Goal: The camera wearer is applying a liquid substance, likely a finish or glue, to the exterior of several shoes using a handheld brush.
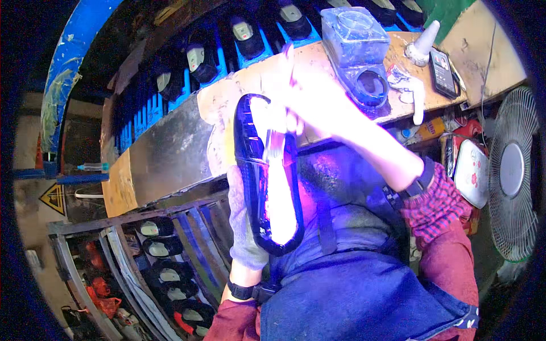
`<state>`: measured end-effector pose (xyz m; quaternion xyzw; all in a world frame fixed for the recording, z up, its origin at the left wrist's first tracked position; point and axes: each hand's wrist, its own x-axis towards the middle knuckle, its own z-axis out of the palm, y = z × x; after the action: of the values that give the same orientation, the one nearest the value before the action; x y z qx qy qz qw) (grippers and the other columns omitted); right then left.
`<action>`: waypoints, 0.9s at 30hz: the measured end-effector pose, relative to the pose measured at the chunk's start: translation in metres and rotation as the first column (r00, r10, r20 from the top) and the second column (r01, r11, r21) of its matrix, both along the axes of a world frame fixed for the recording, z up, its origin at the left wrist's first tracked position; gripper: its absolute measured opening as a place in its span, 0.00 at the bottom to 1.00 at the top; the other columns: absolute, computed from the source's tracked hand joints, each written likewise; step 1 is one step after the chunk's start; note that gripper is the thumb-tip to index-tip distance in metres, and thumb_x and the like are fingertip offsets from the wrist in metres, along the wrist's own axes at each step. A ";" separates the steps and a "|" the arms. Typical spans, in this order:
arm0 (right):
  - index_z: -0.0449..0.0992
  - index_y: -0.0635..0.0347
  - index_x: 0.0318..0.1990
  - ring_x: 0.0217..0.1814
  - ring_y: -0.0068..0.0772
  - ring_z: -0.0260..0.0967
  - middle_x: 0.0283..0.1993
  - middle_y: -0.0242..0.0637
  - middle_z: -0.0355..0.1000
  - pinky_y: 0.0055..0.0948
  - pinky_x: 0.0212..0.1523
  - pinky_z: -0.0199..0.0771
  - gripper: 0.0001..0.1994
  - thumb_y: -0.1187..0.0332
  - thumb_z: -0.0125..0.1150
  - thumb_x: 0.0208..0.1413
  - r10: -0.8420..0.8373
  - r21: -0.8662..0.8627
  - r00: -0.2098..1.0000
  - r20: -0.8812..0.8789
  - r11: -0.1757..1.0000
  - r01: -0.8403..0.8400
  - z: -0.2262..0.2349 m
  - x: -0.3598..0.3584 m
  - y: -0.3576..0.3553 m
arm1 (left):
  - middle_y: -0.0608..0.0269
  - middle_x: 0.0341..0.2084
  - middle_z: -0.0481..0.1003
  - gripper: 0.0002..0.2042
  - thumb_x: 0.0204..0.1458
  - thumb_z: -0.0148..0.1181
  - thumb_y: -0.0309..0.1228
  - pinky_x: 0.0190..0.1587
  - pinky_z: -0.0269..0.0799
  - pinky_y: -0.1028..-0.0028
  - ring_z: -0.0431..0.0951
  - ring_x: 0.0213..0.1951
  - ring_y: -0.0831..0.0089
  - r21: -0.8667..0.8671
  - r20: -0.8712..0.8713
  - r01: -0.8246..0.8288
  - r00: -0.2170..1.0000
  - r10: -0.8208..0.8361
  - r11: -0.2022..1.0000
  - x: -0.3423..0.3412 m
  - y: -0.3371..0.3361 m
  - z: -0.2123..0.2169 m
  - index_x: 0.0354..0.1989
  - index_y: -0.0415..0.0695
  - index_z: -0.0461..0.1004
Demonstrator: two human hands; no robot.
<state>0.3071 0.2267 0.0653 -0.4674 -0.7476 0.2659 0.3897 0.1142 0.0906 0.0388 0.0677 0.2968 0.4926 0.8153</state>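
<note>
A shiny black shoe [244,133] is held up in front of me, its pale underside toward me and glaring white in strong light. My left hand [242,219], in a light grey glove, is closed around the shoe's left side; its fingertips are hidden behind the shoe. My right hand [304,102] is bare and washed out by the light. It is closed around a flat brush [274,145], whose bristles touch the middle of the underside. A translucent plastic container [355,37] with a round dark-mouthed cup [372,88] stands on the bench beyond my right forearm.
The bench [165,153] spans the far side, with a white cone [422,45] and a phone [443,74] at its right. Behind it, several shoes [244,34] sit on a blue rack [187,85]. More shoes [170,275] fill a lower-left rack. A fan [512,170] stands right.
</note>
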 end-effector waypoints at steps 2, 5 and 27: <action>0.69 0.60 0.34 0.24 0.21 0.69 0.25 0.32 0.72 0.22 0.27 0.71 0.11 0.61 0.52 0.59 -0.044 -0.372 0.852 -0.522 0.911 -0.181 0.007 -0.002 0.025 | 0.62 0.44 0.73 0.25 0.58 0.47 0.49 0.48 0.70 0.75 0.74 0.45 0.74 0.149 0.415 0.073 0.901 -0.129 0.986 -0.015 -0.001 -0.024 0.56 0.43 0.63; 0.68 0.60 0.33 0.23 0.20 0.68 0.26 0.32 0.72 0.22 0.27 0.70 0.11 0.61 0.52 0.59 -0.049 -0.309 0.814 -0.579 0.937 -0.164 0.008 0.008 0.018 | 0.64 0.42 0.73 0.23 0.58 0.47 0.48 0.45 0.72 0.74 0.75 0.41 0.75 0.058 -0.169 -0.161 0.971 0.169 0.985 0.030 0.011 0.031 0.53 0.43 0.65; 0.68 0.62 0.27 0.29 0.25 0.71 0.28 0.36 0.71 0.24 0.28 0.69 0.06 0.74 0.57 0.52 0.222 0.151 0.826 -0.518 0.974 -0.167 0.013 0.001 -0.031 | 0.64 0.37 0.71 0.20 0.50 0.62 0.28 0.40 0.69 0.78 0.70 0.36 0.80 0.325 -0.700 -0.179 0.615 0.364 0.929 0.003 0.018 0.012 0.47 0.39 0.60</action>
<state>0.3077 0.1961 0.0778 -0.2769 -0.6664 0.3857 0.5748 0.1176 0.1086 0.0510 0.3093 0.5554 0.5686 0.5221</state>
